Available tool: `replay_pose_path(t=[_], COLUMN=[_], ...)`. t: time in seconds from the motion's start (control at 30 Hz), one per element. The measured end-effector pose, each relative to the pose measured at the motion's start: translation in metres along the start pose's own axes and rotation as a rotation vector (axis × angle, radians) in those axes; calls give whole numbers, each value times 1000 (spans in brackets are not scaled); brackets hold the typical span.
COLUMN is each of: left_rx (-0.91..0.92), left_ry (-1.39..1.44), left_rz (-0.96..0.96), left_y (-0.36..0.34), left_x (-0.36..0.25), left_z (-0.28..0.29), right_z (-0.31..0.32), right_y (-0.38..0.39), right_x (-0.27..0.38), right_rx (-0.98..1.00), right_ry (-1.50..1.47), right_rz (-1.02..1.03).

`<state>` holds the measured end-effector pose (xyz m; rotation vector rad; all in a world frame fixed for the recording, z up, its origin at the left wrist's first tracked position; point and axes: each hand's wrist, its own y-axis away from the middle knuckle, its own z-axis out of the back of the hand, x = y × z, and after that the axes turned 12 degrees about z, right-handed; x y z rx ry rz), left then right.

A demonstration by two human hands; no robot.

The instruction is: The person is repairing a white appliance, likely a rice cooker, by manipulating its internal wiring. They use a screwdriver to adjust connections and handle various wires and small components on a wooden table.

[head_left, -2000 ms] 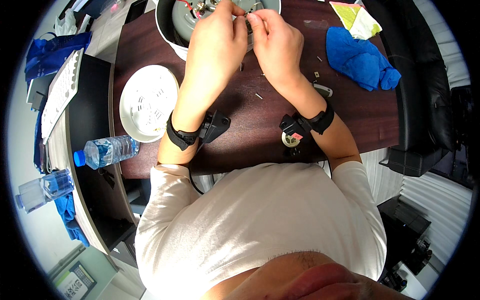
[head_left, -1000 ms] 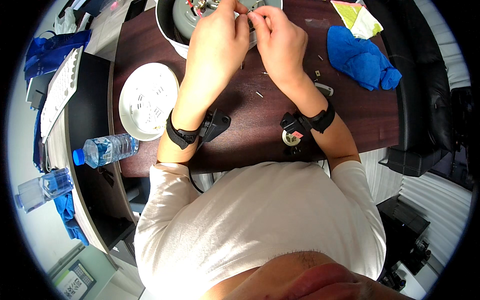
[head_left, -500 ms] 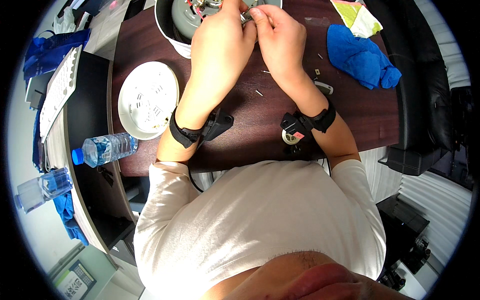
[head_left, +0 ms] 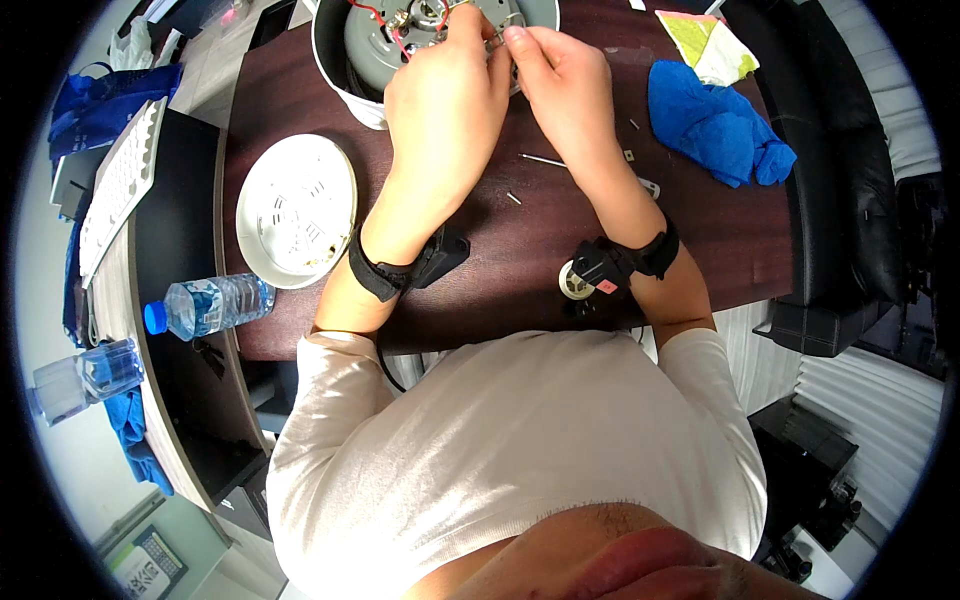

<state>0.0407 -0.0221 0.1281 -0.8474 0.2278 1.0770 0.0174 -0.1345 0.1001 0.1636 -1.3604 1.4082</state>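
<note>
At the top edge stands a round white-rimmed appliance housing [head_left: 350,100], cut off by the picture. Inside it I see a grey metal dish [head_left: 372,48] with red wires [head_left: 400,40] and brassy terminals. My left hand [head_left: 450,105] reaches over it, fingers closed in a pinch; what they hold is hidden. Beside it my right hand [head_left: 565,85] pinches a small metal piece [head_left: 497,40] between thumb and forefinger, and the fingertips of both hands nearly meet. A thin metal shaft [head_left: 542,159] lies by my right wrist, apparently a screwdriver's, partly covered by the forearm.
A round white slotted cover [head_left: 285,215] lies left, near a water bottle [head_left: 215,305] on its side. Right are a blue cloth [head_left: 710,125] and a yellow-white cloth [head_left: 715,45]. A small metal pin [head_left: 514,198] and a round cream part [head_left: 574,281] lie on the dark table [head_left: 480,290].
The view has shifted slightly, so the table things appear a little lower. My hands keep their pinch over the housing, and more of the metal shaft shows beside my right wrist.
</note>
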Motion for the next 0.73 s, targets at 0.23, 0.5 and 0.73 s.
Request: replay_pose_path(t=[0.23,0.5,0.73], left_rx=[58,96,93], left_ry=[65,122,122], left_rz=[41,78,95], left_y=[-2,-6,-6], left_x=[-1,1,-1], left_z=[4,4,4], right_z=[-1,6,10], right_y=[-1,-9,-8], right_x=[-2,-16,-3], right_rx=[-11,114,145], right_ry=[-17,-359,-545], right_rz=[6,-154,-383])
